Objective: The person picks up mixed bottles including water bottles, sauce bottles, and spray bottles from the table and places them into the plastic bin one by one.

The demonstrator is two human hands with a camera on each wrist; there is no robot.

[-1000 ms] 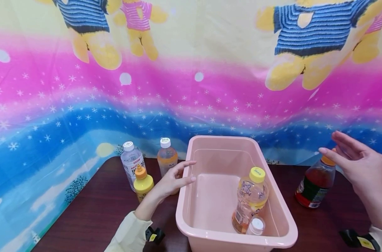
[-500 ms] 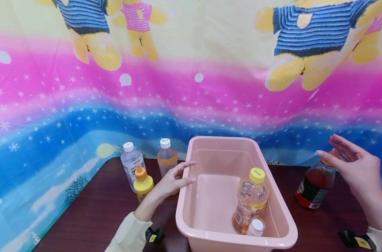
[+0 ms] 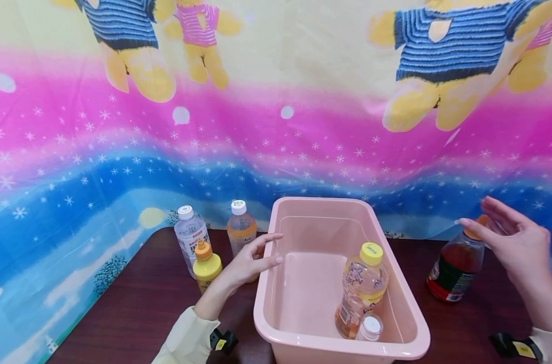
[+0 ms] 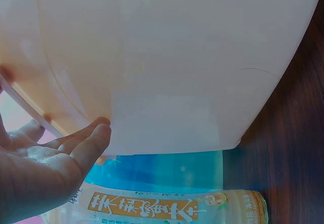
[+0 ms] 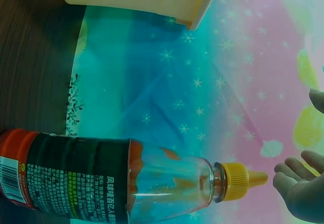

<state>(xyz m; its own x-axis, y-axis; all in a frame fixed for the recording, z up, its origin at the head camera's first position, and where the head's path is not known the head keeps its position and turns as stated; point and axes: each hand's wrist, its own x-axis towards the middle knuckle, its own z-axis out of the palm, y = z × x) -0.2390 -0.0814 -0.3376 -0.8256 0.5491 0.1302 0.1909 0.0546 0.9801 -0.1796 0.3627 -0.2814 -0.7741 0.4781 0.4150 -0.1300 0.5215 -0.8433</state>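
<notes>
My left hand (image 3: 244, 260) holds the left rim of a pink plastic tub (image 3: 408, 303); in the left wrist view some fingers (image 4: 93, 140) lie against its outer wall. Inside the tub, a clear drink bottle (image 3: 364, 283) with a yellow cap leans beside a small white-capped bottle (image 3: 371, 326). On the right stands a sauce bottle (image 3: 455, 268) with a dark green label, red contents and an orange nozzle cap (image 5: 238, 179). My right hand (image 3: 521, 242) hovers by that cap, fingers loosely spread and holding nothing; the right wrist view shows them just beyond the nozzle tip.
Left of the tub stand a white-capped bottle (image 3: 191, 235) with a white label, a yellow squeeze bottle (image 3: 208, 270) and an orange drink bottle (image 3: 241, 227), partly behind my left hand. A printed cloth (image 3: 276, 126) hangs along the back of the dark wooden table (image 3: 135, 303).
My right hand has shifted slightly left and down toward the sauce bottle's cap, then stayed nearly still. My left hand, the tub and the bottles have kept their places.
</notes>
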